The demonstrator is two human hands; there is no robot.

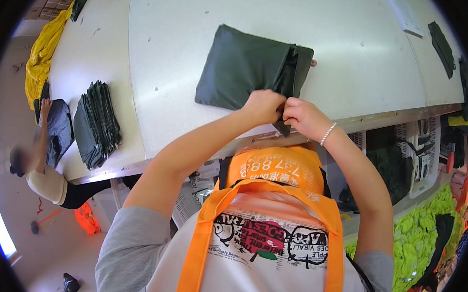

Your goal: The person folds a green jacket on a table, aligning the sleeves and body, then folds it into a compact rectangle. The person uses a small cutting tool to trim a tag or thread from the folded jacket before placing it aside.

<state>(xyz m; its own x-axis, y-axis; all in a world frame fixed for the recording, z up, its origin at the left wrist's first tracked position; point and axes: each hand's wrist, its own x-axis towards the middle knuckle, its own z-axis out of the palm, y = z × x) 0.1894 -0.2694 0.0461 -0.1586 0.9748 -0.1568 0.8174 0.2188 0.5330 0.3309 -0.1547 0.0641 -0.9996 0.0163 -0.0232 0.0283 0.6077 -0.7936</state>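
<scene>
In front of me a dark green folded fabric piece, like a pouch or packed rainwear, lies flat on the white table. A loose, creased flap runs along its right side, and its end hangs down over the table's near edge. My left hand is closed on the fabric at the near corner. Right beside it, my right hand, with a beaded bracelet at the wrist, pinches the same corner. The fingertips of both hands nearly meet, and they partly hide the cloth between them.
A stack of dark green folded pieces stands on the white table to the left. Beyond it another person handles dark cloth. Yellow fabric drapes at far left. White crates and bright green material lie below right.
</scene>
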